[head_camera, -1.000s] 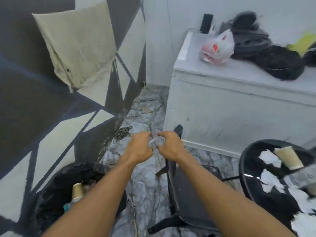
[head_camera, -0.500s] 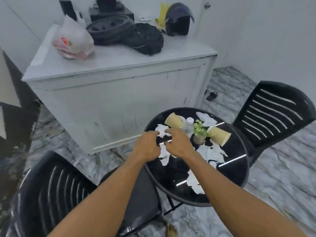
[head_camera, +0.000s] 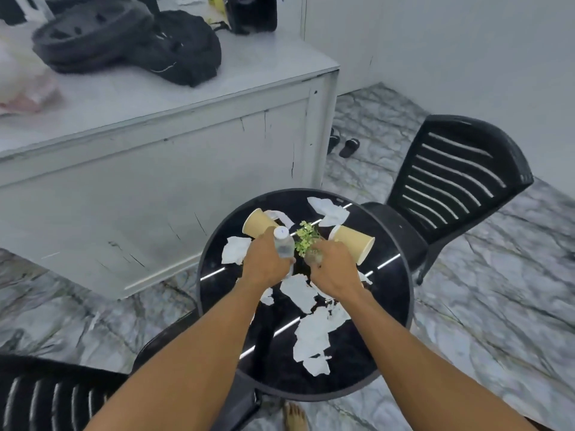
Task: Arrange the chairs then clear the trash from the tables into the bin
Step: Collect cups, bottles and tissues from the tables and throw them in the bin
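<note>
A round black table (head_camera: pixel 392 293) carries two tipped-over paper cups (head_camera: pixel 257 223) (head_camera: pixel 355 244), several torn white paper scraps (head_camera: pixel 314 337), a clear plastic bottle (head_camera: pixel 283 244) with a white cap, and a small green plant (head_camera: pixel 306 241). My left hand (head_camera: pixel 266 264) grips the bottle low down. My right hand (head_camera: pixel 333 270) curls its fingers round the plant's small clear pot (head_camera: pixel 312 259). One black slatted chair (head_camera: pixel 451 181) stands behind the table on the right, another (head_camera: pixel 46 399) at the lower left. The bin is out of view.
A white cabinet (head_camera: pixel 155 166) stands close behind the table on the left, with black bags (head_camera: pixel 174 51) and a plastic bag on top. Slippers (head_camera: pixel 348 147) lie by its corner. A bare foot (head_camera: pixel 294 418) stands at the table's near edge on the marble floor.
The view swung right from the bin by the patterned wall to the table. My hands, held together before, have parted and lowered onto the bottle and the plant pot.
</note>
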### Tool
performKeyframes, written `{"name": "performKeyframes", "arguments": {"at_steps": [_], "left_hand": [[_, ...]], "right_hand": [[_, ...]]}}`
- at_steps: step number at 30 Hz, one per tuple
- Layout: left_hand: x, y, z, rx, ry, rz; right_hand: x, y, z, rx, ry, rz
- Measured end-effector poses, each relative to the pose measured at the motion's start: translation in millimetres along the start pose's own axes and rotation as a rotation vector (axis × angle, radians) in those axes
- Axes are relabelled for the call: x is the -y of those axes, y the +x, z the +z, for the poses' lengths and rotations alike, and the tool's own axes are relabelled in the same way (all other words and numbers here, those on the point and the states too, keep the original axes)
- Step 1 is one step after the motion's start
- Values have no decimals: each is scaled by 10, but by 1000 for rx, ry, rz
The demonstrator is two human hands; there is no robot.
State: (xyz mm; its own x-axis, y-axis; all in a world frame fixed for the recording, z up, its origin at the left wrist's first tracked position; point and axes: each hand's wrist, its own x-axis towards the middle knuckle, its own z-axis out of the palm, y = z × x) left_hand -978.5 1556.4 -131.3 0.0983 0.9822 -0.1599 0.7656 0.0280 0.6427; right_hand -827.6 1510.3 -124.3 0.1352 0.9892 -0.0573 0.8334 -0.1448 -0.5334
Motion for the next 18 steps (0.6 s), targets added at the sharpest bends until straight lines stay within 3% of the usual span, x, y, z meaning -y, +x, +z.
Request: {"name": "performKeyframes", "arguments": {"at_steps": [8, 18], "left_hand": [[264, -204, -432, -135, -134, -14], [1479, -1559, -2504, -575, -282, -109]], "right_hand": [[477, -60, 75, 30, 35, -66], [2839, -881, 708, 165, 128, -446]]}}
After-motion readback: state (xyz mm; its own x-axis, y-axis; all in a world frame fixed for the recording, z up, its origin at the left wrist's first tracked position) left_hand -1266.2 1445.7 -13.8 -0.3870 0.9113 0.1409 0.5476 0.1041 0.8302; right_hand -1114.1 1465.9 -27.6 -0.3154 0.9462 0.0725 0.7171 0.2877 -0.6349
